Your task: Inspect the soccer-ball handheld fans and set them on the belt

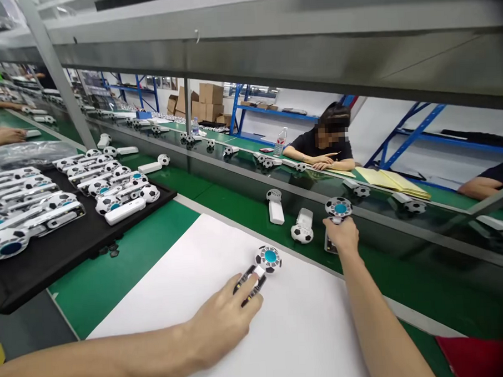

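Note:
My left hand [224, 317] is closed around the open-backed handle of a soccer-ball-patterned handheld device [268, 258]. That device lies on a large white sheet [188, 269], its round head with a blue centre pointing away from me. Farther right, my right hand [344, 235] grips a second soccer-ball-patterned device [339, 207] just below its head, over the green strip beyond the sheet. Part of its handle shows under my fingers. Close to the right hand lie two more such devices, a white-handled one [276, 207] and another [302, 226] with its head towards me.
A black tray [71, 252] on the left holds rows of these devices. Past a low metal rail, a dark belt [217, 156] carries several more. A person [324, 141] sits across the line by a bottle [280, 141]. A metal beam [245, 50] crosses overhead. Red cloth [475, 356] lies bottom right.

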`<state>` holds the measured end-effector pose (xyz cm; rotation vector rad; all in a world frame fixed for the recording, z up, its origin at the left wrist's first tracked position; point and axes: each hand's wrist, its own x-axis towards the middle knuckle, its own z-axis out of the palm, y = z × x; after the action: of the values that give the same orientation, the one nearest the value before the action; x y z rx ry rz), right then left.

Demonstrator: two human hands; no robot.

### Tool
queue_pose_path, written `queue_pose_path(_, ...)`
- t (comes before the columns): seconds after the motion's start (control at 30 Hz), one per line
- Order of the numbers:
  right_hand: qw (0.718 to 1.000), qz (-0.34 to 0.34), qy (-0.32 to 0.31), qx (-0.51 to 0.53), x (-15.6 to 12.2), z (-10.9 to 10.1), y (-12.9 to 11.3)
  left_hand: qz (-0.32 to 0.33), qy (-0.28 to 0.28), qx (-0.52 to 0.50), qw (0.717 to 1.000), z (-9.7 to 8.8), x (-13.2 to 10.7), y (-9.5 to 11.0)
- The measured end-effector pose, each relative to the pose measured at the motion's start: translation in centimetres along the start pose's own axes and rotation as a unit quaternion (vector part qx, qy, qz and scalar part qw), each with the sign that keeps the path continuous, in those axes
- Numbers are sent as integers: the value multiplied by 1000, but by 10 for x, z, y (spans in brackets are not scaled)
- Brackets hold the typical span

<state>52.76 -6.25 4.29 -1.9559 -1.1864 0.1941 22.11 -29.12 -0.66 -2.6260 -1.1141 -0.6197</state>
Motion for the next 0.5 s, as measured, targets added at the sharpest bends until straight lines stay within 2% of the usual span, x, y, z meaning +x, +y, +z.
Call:
queue_pose_path(0.07, 999, -3, 16, -31, -4, 5, 9, -33, 1, -22, 999, -6, 9, -11)
queue_pose_path(0.13, 998, -35, 16, -52, -10, 9, 9, -52, 6, -44, 998, -8, 26, -29)
queue_pose_path(0.23, 991, -78, -74, -75, -18, 18, 3, -80, 16, -73, 994, -1, 69, -65)
queue_pose_path(0.3, 983, -76, -139, -89, -25, 26, -2, -122, 13, -75, 990, 12, 104, -91)
queue_pose_path(0.37, 981, -69, -156, -95, -29, 28, -7, -153, 2, -64, 986, 30, 137, -114)
queue_pose_path(0.43, 985, -69, -134, -88, -27, 20, -11, -154, -9, -56, 986, 51, 159, -131)
queue_pose_path(0.5, 991, -66, -93, -68, -19, 3, -13, -151, -32, -51, 987, 69, 170, -141)
